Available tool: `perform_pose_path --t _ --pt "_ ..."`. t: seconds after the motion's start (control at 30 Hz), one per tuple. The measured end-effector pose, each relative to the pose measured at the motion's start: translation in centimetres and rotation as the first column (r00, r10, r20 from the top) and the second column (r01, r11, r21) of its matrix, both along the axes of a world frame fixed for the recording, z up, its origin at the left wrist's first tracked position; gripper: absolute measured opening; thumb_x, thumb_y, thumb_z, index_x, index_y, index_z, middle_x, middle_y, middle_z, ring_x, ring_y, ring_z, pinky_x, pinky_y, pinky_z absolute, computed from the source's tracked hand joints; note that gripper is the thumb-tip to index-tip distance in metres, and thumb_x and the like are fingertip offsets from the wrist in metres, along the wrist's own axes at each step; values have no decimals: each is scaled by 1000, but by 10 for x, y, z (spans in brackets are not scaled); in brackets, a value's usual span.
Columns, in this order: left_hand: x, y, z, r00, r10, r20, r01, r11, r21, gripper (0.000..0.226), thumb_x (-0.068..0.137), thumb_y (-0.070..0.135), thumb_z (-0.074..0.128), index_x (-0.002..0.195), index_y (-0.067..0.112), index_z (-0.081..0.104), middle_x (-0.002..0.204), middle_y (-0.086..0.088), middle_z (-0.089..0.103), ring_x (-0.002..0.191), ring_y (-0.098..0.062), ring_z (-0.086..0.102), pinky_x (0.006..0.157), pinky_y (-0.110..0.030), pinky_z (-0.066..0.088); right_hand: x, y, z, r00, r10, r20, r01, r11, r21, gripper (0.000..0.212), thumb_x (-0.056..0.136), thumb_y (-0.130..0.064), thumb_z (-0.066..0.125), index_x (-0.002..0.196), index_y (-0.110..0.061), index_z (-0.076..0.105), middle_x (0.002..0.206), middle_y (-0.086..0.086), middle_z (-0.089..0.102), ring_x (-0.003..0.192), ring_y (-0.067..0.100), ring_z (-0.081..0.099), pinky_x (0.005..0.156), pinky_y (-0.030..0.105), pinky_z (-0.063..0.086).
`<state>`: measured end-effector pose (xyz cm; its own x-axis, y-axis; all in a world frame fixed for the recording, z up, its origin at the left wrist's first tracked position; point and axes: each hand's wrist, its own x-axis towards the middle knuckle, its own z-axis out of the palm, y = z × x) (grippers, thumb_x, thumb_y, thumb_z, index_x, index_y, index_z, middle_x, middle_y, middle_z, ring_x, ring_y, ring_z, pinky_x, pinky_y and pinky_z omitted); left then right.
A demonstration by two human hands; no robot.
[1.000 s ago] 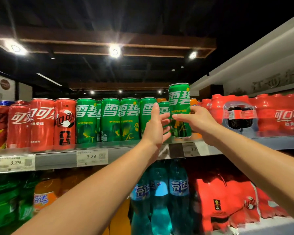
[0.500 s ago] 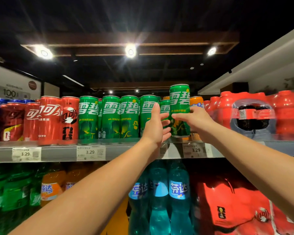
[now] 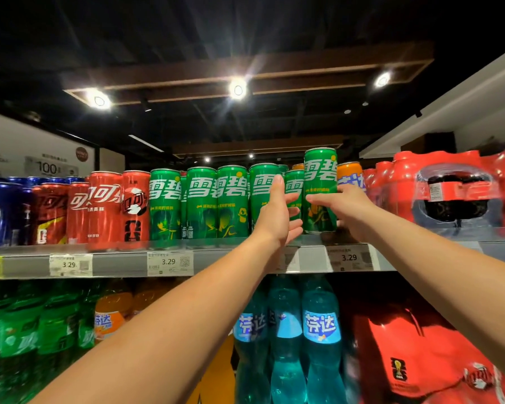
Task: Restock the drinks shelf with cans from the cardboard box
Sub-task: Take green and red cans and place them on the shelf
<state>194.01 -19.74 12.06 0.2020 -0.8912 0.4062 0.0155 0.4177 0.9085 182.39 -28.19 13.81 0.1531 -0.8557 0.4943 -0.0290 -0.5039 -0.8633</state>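
Note:
A tall green can (image 3: 320, 176) stands out at the front of the drinks shelf (image 3: 123, 262), its top higher than the row of green cans (image 3: 201, 199) to its left. My right hand (image 3: 344, 212) grips it from the right, fingers curled across its lower front. My left hand (image 3: 276, 217) is held flat with straight fingers against the rightmost green cans of the row, just left of the held can. An orange can (image 3: 351, 177) stands behind my right hand. The cardboard box is out of view.
Red cans (image 3: 105, 208) and blue cans (image 3: 0, 214) fill the shelf's left part. Shrink-wrapped red bottle packs (image 3: 455, 193) sit at the right. Below are green, orange and blue bottles (image 3: 286, 339) and a red pack (image 3: 414, 354). Price tags (image 3: 169, 262) line the shelf edge.
The view has swung left, showing more of the blue and red cans. My right hand still holds the green can at the same spot; my left hand stays flat beside it.

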Motion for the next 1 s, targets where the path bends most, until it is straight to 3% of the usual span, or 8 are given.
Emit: perform_pose_path --t 0.23,0.43,0.57,0.77,0.9,1.0 --pt "-4 -5 -2 1000 23 -21 -23 1000 3 71 94 64 21 130 12 52 139 -20 44 126 -36 45 104 -42 39 6 -8 -6 992 -39 -123 36 999 -27 33 73 -32 80 102 -23 66 97 -4 69 87 12 61 59 26 39" --pt "-5 -7 -5 998 58 -36 -58 998 -4 70 94 63 22 127 10 54 131 -19 51 121 -32 49 95 -36 43 9 -7 -7 979 -49 -199 38 998 -55 35 74 -33 79 104 -20 68 89 -4 67 80 11 58 58 27 37" --pt "-4 -6 -5 996 89 -28 -90 996 -28 68 95 62 23 127 10 54 121 -14 52 119 -28 49 90 -33 44 10 -7 -6 973 -63 -221 51 997 -57 26 74 -34 79 91 -21 64 86 -4 64 76 10 55 56 26 35" --pt "0 -5 -9 990 136 -23 -136 990 -29 69 94 64 24 128 12 54 120 -16 53 114 -28 53 96 -35 45 9 -4 -6 961 -48 -272 33 998 -57 28 75 -38 78 94 -20 67 95 0 69 89 17 63 67 27 48" --pt "-2 -5 -12 989 146 -35 -148 987 -58 68 94 63 25 126 12 56 102 -8 54 96 -21 56 90 -33 46 5 -3 -1 967 44 -253 -36 999 38 41 80 -35 74 114 -14 63 110 5 68 103 23 63 92 41 50" --pt "-2 -5 -10 987 159 -38 -161 984 -71 65 94 63 26 126 14 55 92 -4 51 82 -16 50 82 -33 45 2 -2 2 960 45 -277 -28 998 65 44 79 -27 75 119 -11 61 115 6 64 106 23 59 88 38 50"
